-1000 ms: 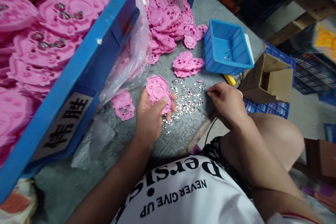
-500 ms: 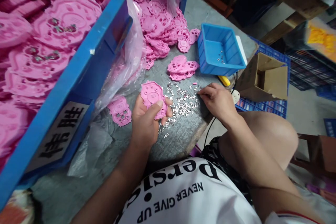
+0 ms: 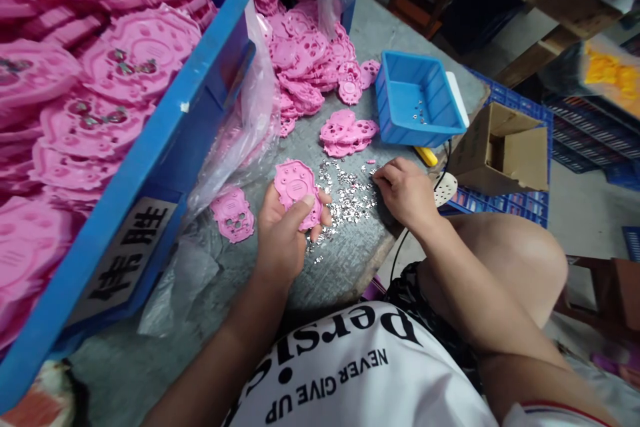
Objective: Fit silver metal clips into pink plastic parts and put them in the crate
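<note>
My left hand (image 3: 285, 227) holds a pink plastic plate (image 3: 296, 181) with holes and raised rings, thumb on top and fingers beneath. To its right, many tiny shiny metal pieces (image 3: 351, 200) lie scattered over the grey tabletop (image 3: 320, 287). My right hand (image 3: 405, 190) is at the right edge of these pieces, thumb and fingertips pinched together close to the surface. Whatever those fingertips hold is too small to make out. A second pink plate (image 3: 233, 215) lies flat to the left of my left hand. Beyond the metal pieces rests a small stack of pink plates (image 3: 347, 132).
A large blue crate (image 3: 200, 73) full of pink plates stands at the left, with clear plastic film (image 3: 250, 113) beside it. Behind is a heap of pink plates (image 3: 310, 60). A small blue bin (image 3: 417, 97) and a cardboard box (image 3: 520, 153) are at the right.
The view has shifted slightly. My left hand still holds the pink plate, and my right hand has moved slightly left along the edge of the metal pieces, fingers still pinched.
</note>
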Motion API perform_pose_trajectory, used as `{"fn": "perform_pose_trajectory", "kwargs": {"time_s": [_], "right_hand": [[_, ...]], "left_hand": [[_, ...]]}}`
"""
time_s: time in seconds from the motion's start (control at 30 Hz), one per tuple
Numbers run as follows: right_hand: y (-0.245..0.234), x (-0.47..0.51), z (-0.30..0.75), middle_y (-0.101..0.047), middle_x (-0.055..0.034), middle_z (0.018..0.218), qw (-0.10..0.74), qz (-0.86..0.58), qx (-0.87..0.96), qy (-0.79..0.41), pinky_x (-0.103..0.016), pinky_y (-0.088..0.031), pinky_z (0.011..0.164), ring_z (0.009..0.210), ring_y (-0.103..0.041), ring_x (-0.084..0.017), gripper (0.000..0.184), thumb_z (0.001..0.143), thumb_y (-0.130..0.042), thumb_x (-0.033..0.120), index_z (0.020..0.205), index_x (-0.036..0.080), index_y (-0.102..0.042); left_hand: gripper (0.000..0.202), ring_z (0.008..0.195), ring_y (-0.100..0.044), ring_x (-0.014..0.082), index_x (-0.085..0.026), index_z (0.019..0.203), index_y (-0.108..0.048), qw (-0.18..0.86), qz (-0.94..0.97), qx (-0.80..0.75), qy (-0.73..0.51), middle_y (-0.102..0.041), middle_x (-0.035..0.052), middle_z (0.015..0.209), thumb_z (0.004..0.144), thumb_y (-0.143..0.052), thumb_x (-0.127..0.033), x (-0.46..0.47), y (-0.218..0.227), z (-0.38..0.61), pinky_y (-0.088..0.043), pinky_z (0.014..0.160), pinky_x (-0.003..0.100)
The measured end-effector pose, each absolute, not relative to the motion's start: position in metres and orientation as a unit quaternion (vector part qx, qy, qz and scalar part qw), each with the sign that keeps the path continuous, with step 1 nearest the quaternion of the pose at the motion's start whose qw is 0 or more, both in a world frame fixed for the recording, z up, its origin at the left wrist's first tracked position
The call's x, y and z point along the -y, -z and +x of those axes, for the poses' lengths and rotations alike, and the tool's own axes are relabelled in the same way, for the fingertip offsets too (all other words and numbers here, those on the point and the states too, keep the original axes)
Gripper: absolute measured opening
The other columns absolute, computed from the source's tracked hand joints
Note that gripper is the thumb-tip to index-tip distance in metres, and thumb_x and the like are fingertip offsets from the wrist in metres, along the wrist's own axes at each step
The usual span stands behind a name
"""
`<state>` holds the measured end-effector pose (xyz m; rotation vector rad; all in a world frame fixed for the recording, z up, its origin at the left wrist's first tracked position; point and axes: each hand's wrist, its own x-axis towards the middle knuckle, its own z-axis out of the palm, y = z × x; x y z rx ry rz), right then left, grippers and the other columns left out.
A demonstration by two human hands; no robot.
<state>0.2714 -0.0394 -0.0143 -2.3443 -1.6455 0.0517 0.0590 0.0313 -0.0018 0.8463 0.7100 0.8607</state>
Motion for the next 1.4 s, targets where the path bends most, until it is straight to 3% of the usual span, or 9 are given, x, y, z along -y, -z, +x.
{"fn": "perform_pose_trajectory", "kwargs": {"time_s": [0.1, 0.2, 0.33, 0.43, 0.77, 1.03, 1.23, 1.33, 1.4], "right_hand": [[0.013, 0.039, 0.273, -0.069, -0.0133, 0.099, 0.177, -0.808, 0.561, -0.023, -0.041, -0.047, 0.082, 0.095, -0.061, -0.029, 0.023, 0.094, -0.053, 0.022, 0.087, 0.020, -0.075], [0.007, 0.041, 0.276, -0.068, -0.0101, 0.098, 0.290, -0.796, 0.527, -0.069, -0.041, -0.048, 0.084, 0.095, -0.061, -0.026, 0.014, 0.088, -0.060, 0.023, 0.083, 0.021, -0.073], [-0.004, 0.045, 0.266, -0.067, -0.0040, 0.088, 0.458, -0.743, 0.433, -0.225, -0.036, -0.048, 0.081, 0.086, -0.061, -0.021, 0.012, 0.080, -0.072, 0.032, 0.074, 0.022, -0.071], [-0.010, 0.045, 0.249, -0.066, -0.0012, 0.078, 0.514, -0.689, 0.369, -0.352, -0.032, -0.045, 0.074, 0.077, -0.057, -0.017, 0.019, 0.072, -0.081, 0.038, 0.070, 0.022, -0.071], [-0.019, 0.038, 0.212, -0.068, -0.0006, 0.072, 0.516, -0.622, 0.344, -0.478, -0.031, -0.047, 0.073, 0.070, -0.058, -0.015, 0.033, 0.065, -0.089, 0.049, 0.067, 0.021, -0.072], [-0.017, 0.037, 0.212, -0.069, -0.0006, 0.072, 0.495, -0.648, 0.378, -0.439, -0.031, -0.045, 0.071, 0.071, -0.059, -0.015, 0.036, 0.066, -0.089, 0.050, 0.070, 0.020, -0.070], [-0.014, 0.039, 0.216, -0.066, -0.0009, 0.071, 0.487, -0.636, 0.376, -0.465, -0.032, -0.044, 0.071, 0.071, -0.058, -0.017, 0.039, 0.068, -0.088, 0.054, 0.070, 0.020, -0.069], [-0.014, 0.039, 0.217, -0.065, -0.0021, 0.077, 0.503, -0.641, 0.392, -0.427, -0.036, -0.048, 0.078, 0.078, -0.059, -0.019, 0.036, 0.071, -0.085, 0.054, 0.067, 0.022, -0.068], [-0.016, 0.040, 0.214, -0.067, -0.0047, 0.092, 0.530, -0.646, 0.402, -0.374, -0.041, -0.050, 0.090, 0.093, -0.062, -0.022, 0.030, 0.074, -0.084, 0.048, 0.065, 0.023, -0.069]], "left_hand": [[0.026, 0.056, -0.065, 0.0124, -0.022, 0.101, -0.054, 0.768, 0.384, -0.328, -0.392, -0.073, 0.0010, 0.084, 0.082, -0.071, -0.026, -0.030, 0.003, 0.060, -0.038, 0.037, 0.019], [0.027, 0.055, -0.065, 0.0125, -0.022, 0.102, -0.053, 0.771, 0.383, -0.329, -0.388, -0.073, 0.0008, 0.084, 0.082, -0.072, -0.026, -0.028, 0.003, 0.062, -0.038, 0.037, 0.019], [0.030, 0.055, -0.064, 0.0115, -0.022, 0.101, -0.051, 0.754, 0.404, -0.342, -0.389, -0.072, 0.0008, 0.086, 0.080, -0.073, -0.024, -0.023, 0.002, 0.068, -0.038, 0.037, 0.019], [0.035, 0.058, -0.064, 0.0111, -0.023, 0.104, -0.050, 0.722, 0.431, -0.360, -0.404, -0.072, 0.0009, 0.090, 0.078, -0.073, -0.017, -0.018, 0.004, 0.073, -0.041, 0.040, 0.019], [0.044, 0.084, -0.071, 0.0178, -0.026, 0.113, -0.051, 0.673, 0.477, -0.358, -0.438, -0.071, -0.0001, 0.093, 0.077, -0.075, -0.015, -0.014, 0.014, 0.074, -0.058, 0.073, 0.031], [0.042, 0.059, -0.062, 0.0114, -0.024, 0.106, -0.050, 0.679, 0.455, -0.376, -0.436, -0.069, -0.0033, 0.082, 0.074, -0.075, -0.013, -0.017, 0.008, 0.075, -0.053, 0.056, 0.026], [0.046, 0.049, -0.059, 0.0095, -0.024, 0.105, -0.048, 0.718, 0.435, -0.365, -0.403, -0.068, -0.0042, 0.078, 0.071, -0.077, -0.013, -0.018, 0.009, 0.075, -0.037, 0.037, 0.018], [0.047, 0.056, -0.063, 0.0116, -0.024, 0.106, -0.050, 0.755, 0.410, -0.315, -0.404, -0.070, -0.0018, 0.085, 0.073, -0.083, -0.023, -0.017, 0.008, 0.075, -0.041, 0.039, 0.019], [0.043, 0.074, -0.071, 0.0173, -0.023, 0.108, -0.054, 0.791, 0.367, -0.271, -0.408, -0.072, 0.0030, 0.094, 0.082, -0.079, -0.045, -0.016, 0.005, 0.075, -0.052, 0.050, 0.024]]}}
